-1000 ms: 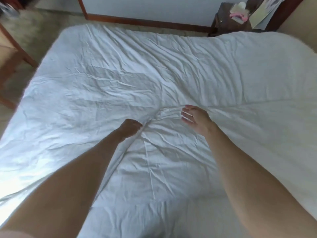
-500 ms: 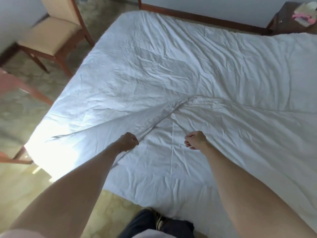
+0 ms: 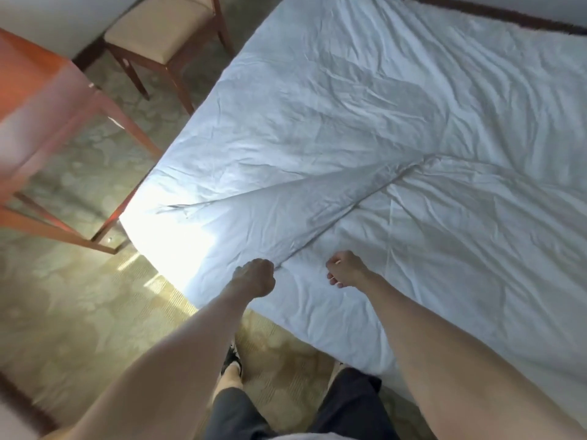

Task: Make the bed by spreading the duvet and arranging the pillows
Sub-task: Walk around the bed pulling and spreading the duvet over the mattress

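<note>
Now | left hand [image 3: 254, 277] fisted on creased white duvet [image 3: 365, 128] | right hand [image 3: 347, 269] curled

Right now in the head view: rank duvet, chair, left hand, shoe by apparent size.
1. duvet, fills most of the frame.
2. chair, partly cut off at the top edge.
3. left hand, which is nearer the camera, so its true size against the chair is unsure.
4. shoe, mostly hidden behind the left forearm.
</note>
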A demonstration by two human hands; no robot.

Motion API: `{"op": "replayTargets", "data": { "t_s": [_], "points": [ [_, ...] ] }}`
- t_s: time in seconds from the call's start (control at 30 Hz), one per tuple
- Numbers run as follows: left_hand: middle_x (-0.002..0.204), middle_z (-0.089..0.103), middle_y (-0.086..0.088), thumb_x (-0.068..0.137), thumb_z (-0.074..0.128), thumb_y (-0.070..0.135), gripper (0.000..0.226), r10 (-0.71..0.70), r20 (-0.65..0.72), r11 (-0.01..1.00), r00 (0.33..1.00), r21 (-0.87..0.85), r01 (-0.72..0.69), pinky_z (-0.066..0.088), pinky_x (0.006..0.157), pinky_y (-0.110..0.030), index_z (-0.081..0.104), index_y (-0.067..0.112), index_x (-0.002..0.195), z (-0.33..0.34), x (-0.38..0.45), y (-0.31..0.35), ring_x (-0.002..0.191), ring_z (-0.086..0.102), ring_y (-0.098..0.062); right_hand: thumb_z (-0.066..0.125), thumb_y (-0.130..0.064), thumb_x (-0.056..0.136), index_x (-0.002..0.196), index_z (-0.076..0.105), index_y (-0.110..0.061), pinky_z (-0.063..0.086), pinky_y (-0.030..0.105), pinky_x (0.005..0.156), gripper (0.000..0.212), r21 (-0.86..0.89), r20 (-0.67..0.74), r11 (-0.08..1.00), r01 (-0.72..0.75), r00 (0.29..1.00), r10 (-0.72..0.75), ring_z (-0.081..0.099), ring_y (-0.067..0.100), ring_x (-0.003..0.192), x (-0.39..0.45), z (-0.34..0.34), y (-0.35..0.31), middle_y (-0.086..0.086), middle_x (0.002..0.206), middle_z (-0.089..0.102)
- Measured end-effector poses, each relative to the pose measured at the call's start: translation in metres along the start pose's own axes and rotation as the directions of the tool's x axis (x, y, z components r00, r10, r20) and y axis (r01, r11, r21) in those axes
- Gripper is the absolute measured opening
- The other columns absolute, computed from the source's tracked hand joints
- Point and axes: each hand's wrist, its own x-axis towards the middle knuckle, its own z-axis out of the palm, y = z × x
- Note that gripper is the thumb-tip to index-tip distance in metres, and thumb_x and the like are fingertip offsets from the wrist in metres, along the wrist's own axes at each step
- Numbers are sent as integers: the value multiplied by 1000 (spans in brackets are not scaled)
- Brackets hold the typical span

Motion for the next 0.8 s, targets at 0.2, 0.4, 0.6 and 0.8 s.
{"op": "replayTargets", "data": {
  "t_s": [0.2,0.4,0.6,0.8],
  "points": [
    [125,54,-7,95,42,16,30,77,-23,933,997,353,-64,34,103,-41,59,15,120,4,19,-94,122,48,-26,47,-32,97,121,56,-14,47,32,93,32,-412,47,911,22,999,-3,57,27,113,32,108,-41,7,124,58],
    [121,54,-8,96,43,17,28,177,43,910,983,373,-181,39,99,-41,59,14,119,5,39,-201,114,52,-26,63,-34,93,139,33,-8,44,42,107,60,545,108,798,-257,966,237,49,22,119,63,233,-87,-4,135,40],
    [129,55,-7,97,49,24,32,299,1,933,954,210,-292,45,93,-38,58,16,127,-17,50,-284,112,56,-25,63,-23,93,144,38,-19,44,41,107,56,833,-218,553,-20,907,360,53,23,120,69,302,-151,4,139,50],
    [143,46,-5,90,57,54,72,403,-90,915,911,14,-404,44,98,-44,28,21,147,-42,43,-305,123,51,-26,67,-21,87,98,58,-19,42,24,55,15,880,-210,474,30,920,332,55,13,70,49,277,-230,-3,87,60]
  ]
}}
